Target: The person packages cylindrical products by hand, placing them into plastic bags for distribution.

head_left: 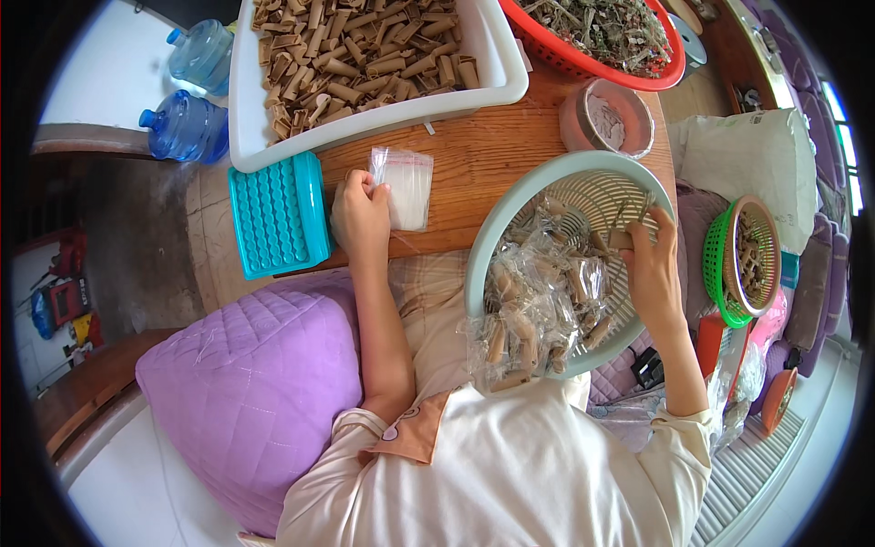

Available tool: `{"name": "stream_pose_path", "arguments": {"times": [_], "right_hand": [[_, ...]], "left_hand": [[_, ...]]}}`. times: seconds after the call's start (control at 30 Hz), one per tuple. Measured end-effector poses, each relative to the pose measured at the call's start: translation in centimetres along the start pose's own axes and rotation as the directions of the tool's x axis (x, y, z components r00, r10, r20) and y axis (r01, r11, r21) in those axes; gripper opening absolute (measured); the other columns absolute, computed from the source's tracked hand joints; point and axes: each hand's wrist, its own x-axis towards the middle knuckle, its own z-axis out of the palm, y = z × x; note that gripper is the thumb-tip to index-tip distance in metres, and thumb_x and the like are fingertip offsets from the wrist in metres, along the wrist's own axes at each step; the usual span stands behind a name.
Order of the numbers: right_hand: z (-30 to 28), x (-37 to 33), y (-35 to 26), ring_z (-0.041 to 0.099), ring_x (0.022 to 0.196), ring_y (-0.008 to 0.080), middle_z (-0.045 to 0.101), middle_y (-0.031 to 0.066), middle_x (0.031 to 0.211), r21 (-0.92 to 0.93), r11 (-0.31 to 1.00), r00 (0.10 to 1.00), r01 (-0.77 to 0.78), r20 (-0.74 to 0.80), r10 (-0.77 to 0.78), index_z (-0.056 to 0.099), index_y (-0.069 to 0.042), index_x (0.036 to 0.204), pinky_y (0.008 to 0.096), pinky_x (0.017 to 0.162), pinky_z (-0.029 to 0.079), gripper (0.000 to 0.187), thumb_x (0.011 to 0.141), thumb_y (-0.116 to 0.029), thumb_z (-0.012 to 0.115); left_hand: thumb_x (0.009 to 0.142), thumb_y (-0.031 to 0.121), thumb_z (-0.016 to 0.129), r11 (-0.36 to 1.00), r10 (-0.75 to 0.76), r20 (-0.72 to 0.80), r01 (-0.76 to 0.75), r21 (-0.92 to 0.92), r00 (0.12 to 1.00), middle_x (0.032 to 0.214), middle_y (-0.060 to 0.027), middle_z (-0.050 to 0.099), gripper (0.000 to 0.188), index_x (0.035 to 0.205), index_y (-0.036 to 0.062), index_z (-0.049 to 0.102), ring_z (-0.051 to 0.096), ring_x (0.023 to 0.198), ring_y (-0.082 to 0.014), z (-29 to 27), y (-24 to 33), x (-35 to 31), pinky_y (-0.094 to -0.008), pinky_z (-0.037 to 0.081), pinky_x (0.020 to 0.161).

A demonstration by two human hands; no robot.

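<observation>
My left hand point(360, 217) rests on the wooden table point(483, 159), its fingers pinching the edge of a small clear plastic bag point(404, 185) that lies flat. My right hand point(649, 264) reaches into a pale green round basket point(510, 214) and grips a brown rolled bark piece point(621, 240). The basket leans over the table edge toward my lap and holds several clear bags filled with bark rolls point(533, 310).
A white tray point(497, 64) full of bark rolls sits at the far side. Beside it are a red basket of dried herbs point(670, 73), a pink-rimmed container point(606, 118), a teal studded box point(276, 214), a purple quilted cushion point(251, 383), a green basket point(720, 264) and two blue water jugs point(187, 128).
</observation>
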Motion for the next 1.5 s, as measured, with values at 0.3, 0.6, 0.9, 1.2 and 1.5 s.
{"name": "stream_pose_path", "arguments": {"times": [0.3,0.6,0.9,1.2,1.5], "right_hand": [[1.0,0.5,0.8,0.049,0.103,0.0270,0.042,0.0175,0.119,0.593,0.801,0.988,-0.083,-0.055,0.144,0.044,0.000,0.106,0.0327,0.084,0.042,0.028,0.080,0.000,0.054],[0.2,1.0,-3.4,0.052,0.092,0.0133,0.055,0.0094,0.102,0.961,-0.187,0.979,-0.204,0.199,-0.044,0.043,0.000,0.109,0.0256,0.080,0.043,0.031,0.087,-0.017,0.054],[-0.7,2.6,-8.3,0.051,0.080,0.0084,0.054,0.0053,0.097,0.862,-0.290,0.895,-0.416,0.333,-0.296,0.048,0.004,0.113,0.0224,0.070,0.044,0.040,0.086,-0.024,0.056],[-0.5,3.3,-9.3,0.052,0.078,0.0075,0.052,0.0037,0.091,0.982,0.019,0.981,-0.189,0.188,0.047,0.050,0.002,0.114,0.0210,0.067,0.046,0.037,0.081,-0.008,0.062],[-4.3,2.9,-8.7,0.057,0.083,0.0116,0.053,0.0077,0.098,0.987,-0.135,0.945,0.087,-0.039,0.324,0.050,0.006,0.100,0.0198,0.069,0.049,0.029,0.077,-0.004,0.065]], "left_hand": [[0.078,0.017,0.060,0.985,0.094,-0.121,-0.110,-0.134,0.988,0.076,-0.0131,0.063,0.015,0.083,0.0030,0.058,0.061,0.067,-0.0306,-0.5,0.6,-0.2,-0.0366,0.047,0.061],[0.078,0.018,0.066,0.314,0.310,0.213,0.112,-0.943,0.927,0.072,-0.0039,0.063,0.026,0.095,0.0014,0.056,0.049,0.054,-0.0059,-2.9,2.8,-2.4,-0.0187,0.037,0.050],[0.080,0.015,0.064,0.278,0.585,0.474,0.386,-0.880,0.658,0.074,-0.0003,0.061,0.034,0.108,-0.0014,0.053,0.051,0.064,-0.0020,-6.5,8.3,-6.9,-0.0165,0.040,0.056],[0.078,0.012,0.067,0.525,0.444,0.394,0.123,-0.842,0.805,0.074,-0.0033,0.063,0.023,0.095,-0.0007,0.057,0.056,0.068,-0.0042,-6.3,8.3,-7.4,-0.0174,0.043,0.058],[0.068,0.000,0.073,0.509,0.332,0.295,0.093,-0.855,0.896,0.076,-0.0103,0.066,0.036,0.100,-0.0004,0.057,0.062,0.070,-0.0096,-5.5,7.9,-6.8,-0.0188,0.048,0.060]]}}
